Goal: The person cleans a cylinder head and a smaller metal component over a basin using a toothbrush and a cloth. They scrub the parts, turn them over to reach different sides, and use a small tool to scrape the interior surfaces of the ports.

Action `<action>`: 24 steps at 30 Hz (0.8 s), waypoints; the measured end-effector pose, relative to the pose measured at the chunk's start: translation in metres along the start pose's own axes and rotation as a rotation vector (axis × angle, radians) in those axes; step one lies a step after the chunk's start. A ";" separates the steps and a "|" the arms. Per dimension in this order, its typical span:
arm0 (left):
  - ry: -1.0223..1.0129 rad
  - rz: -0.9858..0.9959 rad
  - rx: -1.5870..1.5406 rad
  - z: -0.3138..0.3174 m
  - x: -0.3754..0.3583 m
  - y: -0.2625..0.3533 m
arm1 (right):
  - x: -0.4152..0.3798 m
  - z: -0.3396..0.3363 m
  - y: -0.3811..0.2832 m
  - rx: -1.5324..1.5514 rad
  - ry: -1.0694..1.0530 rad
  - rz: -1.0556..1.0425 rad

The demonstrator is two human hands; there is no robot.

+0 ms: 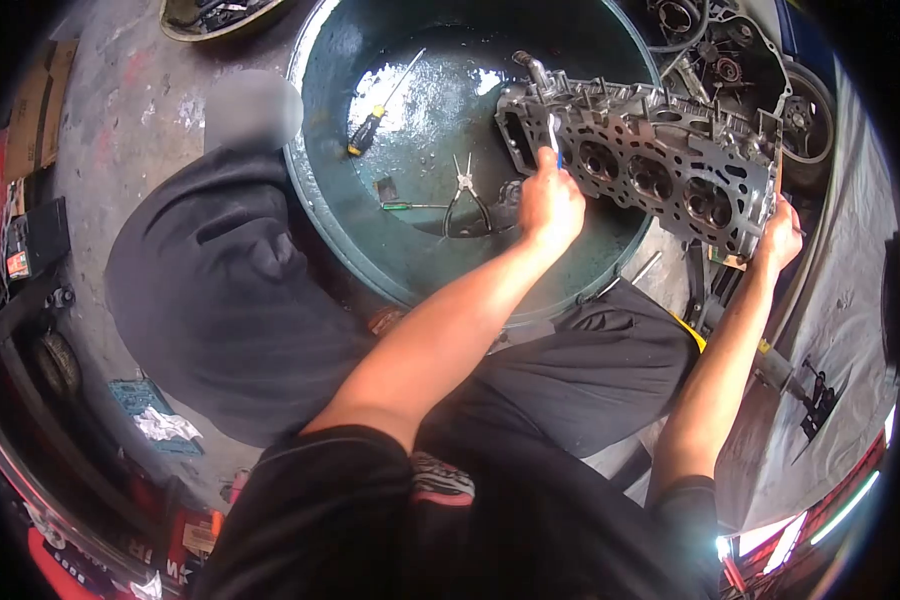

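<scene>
A metal cylinder head is tilted over the right side of a large green round tub. My left hand is closed around a slim brush-like tool with a pale head and some blue, its tip against the left part of the cylinder head's face. At the cylinder head's right end, my right hand grips its edge. Inside the tub lie a yellow-and-black screwdriver, pliers with spread handles and a green-handled screwdriver. Wet, shiny patches show on the tub's bottom.
Engine parts and a round pulley-like wheel stand at the upper right. A large dark-clothed form is left of the tub, with a blurred patch above it. A basin is at the top left, and crumpled paper lies lower left.
</scene>
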State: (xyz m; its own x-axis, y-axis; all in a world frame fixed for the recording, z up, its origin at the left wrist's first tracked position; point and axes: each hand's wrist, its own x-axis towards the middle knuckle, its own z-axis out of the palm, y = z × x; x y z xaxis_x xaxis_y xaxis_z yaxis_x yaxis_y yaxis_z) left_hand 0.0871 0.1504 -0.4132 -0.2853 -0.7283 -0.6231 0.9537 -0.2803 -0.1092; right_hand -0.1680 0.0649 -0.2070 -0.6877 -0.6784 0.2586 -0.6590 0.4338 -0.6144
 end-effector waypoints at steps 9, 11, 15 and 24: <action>0.372 0.580 1.418 0.042 0.017 -0.026 | 0.027 0.009 0.008 -0.175 0.022 0.018; 0.313 0.683 1.513 0.046 0.017 -0.021 | 0.026 0.007 0.008 -0.213 0.032 0.016; 0.087 0.697 1.567 0.031 -0.008 -0.033 | 0.025 0.014 0.001 -0.213 -0.007 0.027; 0.261 0.599 1.494 0.032 0.074 0.002 | 0.042 0.055 -0.055 -0.464 0.000 0.046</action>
State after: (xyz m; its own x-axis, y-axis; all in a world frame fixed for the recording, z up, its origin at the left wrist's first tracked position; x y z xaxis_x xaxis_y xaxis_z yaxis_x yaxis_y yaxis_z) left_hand 0.0644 0.0758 -0.4350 0.2426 -0.8736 -0.4220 -0.0633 -0.4483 0.8916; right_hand -0.1438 -0.0205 -0.2033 -0.7196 -0.6520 0.2389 -0.6942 0.6830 -0.2270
